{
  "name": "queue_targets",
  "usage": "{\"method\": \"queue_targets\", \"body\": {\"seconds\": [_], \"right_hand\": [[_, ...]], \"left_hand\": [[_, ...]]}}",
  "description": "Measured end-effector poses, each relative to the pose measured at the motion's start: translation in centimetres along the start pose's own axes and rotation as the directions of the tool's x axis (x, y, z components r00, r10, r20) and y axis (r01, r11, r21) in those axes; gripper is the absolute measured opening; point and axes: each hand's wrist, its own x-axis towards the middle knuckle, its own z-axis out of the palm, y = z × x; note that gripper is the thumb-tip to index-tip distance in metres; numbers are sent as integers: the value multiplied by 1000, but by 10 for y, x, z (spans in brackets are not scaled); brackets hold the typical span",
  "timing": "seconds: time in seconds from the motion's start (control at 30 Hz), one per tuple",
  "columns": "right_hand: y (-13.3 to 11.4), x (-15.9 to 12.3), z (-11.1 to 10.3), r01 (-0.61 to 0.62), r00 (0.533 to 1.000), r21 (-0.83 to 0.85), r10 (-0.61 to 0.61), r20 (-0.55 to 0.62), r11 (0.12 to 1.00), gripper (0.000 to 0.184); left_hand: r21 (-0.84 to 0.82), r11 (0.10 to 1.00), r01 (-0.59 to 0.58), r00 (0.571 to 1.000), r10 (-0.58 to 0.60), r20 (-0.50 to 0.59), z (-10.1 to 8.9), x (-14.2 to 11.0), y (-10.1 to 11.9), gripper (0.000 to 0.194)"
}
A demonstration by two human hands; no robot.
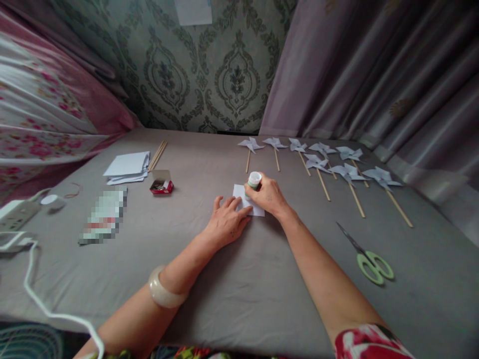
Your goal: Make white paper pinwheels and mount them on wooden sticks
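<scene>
A small piece of white paper [257,211] lies on the cloth-covered table in front of me. My left hand [229,222] rests on its left side, fingers spread and pressing it flat. In my right hand [270,195] is a glue stick [255,180], held upright over the paper with its white end on top. The glue stick's lower end is hidden by my fingers, so I cannot tell whether it touches the paper.
Several paper pinwheels [348,173] on wooden sticks lie at the back right. Green-handled scissors [368,263] are at the right. Leftward are a paper stack [127,165], wooden sticks [158,155], a small red box [162,187], a blurred packet [107,214] and a power strip [18,215].
</scene>
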Motion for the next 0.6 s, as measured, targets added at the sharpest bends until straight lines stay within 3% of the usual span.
{"method": "queue_targets", "body": {"seconds": [0.3,0.5,0.6], "right_hand": [[-2,-1,-4,42,993,41,-46,111,998,18],[0,-1,-2,37,999,3,-38,38,999,18],[-1,-2,-1,65,996,42,-68,64,997,18]], "left_hand": [[-15,1000,7,1000,-7,-8,1,-1,-1,35],[-5,1000,1,1000,-1,10,1,0,-1,35],[-11,1000,-3,1000,3,-4,1,0,-1,35]]}}
